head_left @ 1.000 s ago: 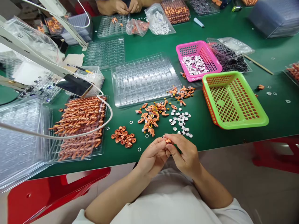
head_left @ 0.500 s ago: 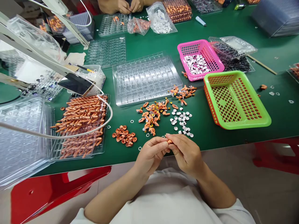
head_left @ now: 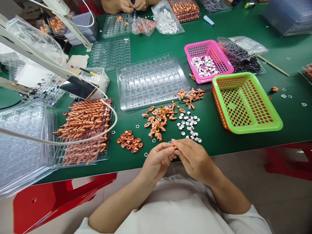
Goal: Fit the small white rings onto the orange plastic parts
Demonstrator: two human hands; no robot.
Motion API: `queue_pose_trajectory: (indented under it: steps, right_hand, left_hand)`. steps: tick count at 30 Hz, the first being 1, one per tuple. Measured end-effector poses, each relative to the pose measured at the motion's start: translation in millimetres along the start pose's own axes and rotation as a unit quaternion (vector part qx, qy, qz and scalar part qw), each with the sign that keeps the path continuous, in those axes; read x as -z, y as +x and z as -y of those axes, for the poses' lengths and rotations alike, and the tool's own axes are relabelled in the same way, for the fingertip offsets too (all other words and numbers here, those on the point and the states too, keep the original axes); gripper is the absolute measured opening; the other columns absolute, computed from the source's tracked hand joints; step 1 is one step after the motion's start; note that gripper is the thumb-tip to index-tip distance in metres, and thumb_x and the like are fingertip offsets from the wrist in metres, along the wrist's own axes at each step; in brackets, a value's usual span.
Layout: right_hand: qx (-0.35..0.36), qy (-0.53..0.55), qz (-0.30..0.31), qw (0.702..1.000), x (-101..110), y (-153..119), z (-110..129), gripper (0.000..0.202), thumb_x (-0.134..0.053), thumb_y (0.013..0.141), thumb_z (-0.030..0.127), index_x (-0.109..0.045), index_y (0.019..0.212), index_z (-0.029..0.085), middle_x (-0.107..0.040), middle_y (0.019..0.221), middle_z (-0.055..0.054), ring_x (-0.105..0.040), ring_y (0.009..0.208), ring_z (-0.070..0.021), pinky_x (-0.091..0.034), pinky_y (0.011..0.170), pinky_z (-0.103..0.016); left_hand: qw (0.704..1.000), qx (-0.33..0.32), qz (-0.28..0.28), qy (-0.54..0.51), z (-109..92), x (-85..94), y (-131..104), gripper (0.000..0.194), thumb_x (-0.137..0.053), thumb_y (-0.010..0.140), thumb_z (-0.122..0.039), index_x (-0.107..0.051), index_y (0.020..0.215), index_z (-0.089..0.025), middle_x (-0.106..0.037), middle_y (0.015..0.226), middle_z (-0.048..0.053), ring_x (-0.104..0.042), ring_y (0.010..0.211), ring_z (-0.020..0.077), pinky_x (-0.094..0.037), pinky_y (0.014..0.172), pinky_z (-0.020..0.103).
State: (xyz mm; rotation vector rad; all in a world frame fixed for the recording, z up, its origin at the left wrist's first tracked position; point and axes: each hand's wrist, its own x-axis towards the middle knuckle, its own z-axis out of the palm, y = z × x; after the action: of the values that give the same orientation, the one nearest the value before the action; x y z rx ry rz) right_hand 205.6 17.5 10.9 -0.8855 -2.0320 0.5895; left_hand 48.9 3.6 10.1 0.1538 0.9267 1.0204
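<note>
My left hand (head_left: 158,159) and my right hand (head_left: 193,157) meet at the table's front edge, fingers pinched together. Between their fingertips is a small orange part (head_left: 175,147), mostly covered. Just beyond them lies a pile of orange and yellow pieces (head_left: 159,122). White round discs (head_left: 188,125) are scattered to its right. Copper-coloured cups (head_left: 129,141) form a small heap left of my hands.
A clear tray (head_left: 152,83) lies behind the piles. The green basket (head_left: 248,128) and pink basket (head_left: 209,78) stand at the right. A tray of orange parts (head_left: 84,130) is at left, crossed by a white cable (head_left: 116,117). Another person's hands (head_left: 133,5) work at the far side.
My right hand has shifted slightly left and its fingers now cover more of the small orange part. My left hand has hardly moved.
</note>
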Motion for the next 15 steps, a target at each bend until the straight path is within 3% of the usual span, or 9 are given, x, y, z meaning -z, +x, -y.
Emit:
queue_pose_trajectory:
  steps: [5, 11, 15]
  right_hand:
    - [-0.012, 0.008, -0.002, 1.0, -0.2, 1.0, 0.3, 0.04, -0.049, 0.096, 0.012, -0.052, 0.135, 0.02, -0.072, 0.107, -0.012, -0.069, 0.096, -0.0233, -0.061, 0.08, -0.04]
    - [-0.081, 0.05, -0.095, 0.991, -16.4, -5.6, 3.5, 0.035, -0.059, 0.092, 0.015, -0.059, 0.126, 0.021, -0.072, 0.107, -0.01, -0.069, 0.097, -0.0207, -0.06, 0.083, -0.035]
    - [-0.109, 0.079, -0.109, 0.985, -24.6, -9.0, 6.2, 0.034, -0.057, 0.093, 0.017, -0.059, 0.127, 0.023, -0.072, 0.109, -0.009, -0.069, 0.099, -0.0202, -0.06, 0.084, -0.034]
  left_hand:
    - [1.0, 0.018, 0.005, -0.019, -1.0, -1.1, -0.2, 0.015, -0.082, 0.064, -0.017, -0.074, 0.075, -0.012, -0.071, 0.071, 0.002, -0.065, 0.067, 0.0104, -0.053, 0.068, 0.02]
    - [0.996, 0.051, 0.009, -0.067, -3.4, -4.1, -3.1, 0.01, -0.079, 0.069, -0.017, -0.074, 0.077, -0.013, -0.073, 0.077, 0.003, -0.065, 0.07, 0.0096, -0.053, 0.067, 0.018]
    - [0.993, 0.071, -0.003, -0.09, -2.7, -3.9, -4.9, 0.01, -0.077, 0.069, -0.016, -0.073, 0.078, -0.014, -0.072, 0.077, 0.001, -0.064, 0.067, 0.0079, -0.052, 0.066, 0.016]
